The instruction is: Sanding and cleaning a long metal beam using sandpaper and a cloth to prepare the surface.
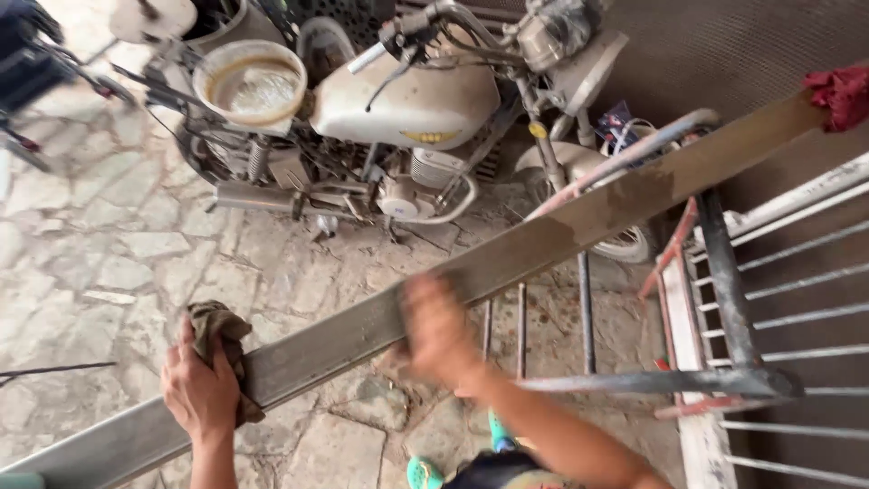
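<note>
The left grip (201,389) is clamped on a brown rag (222,337), pressing it against the long grey metal bar (543,237) slanting across a stand. The right grip (436,328), blurred, rests flat and spread on the bar mid-length.

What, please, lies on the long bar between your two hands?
In the head view, only bare grey bar lies between the left hand, which holds a rag, and the blurred right hand.
</note>
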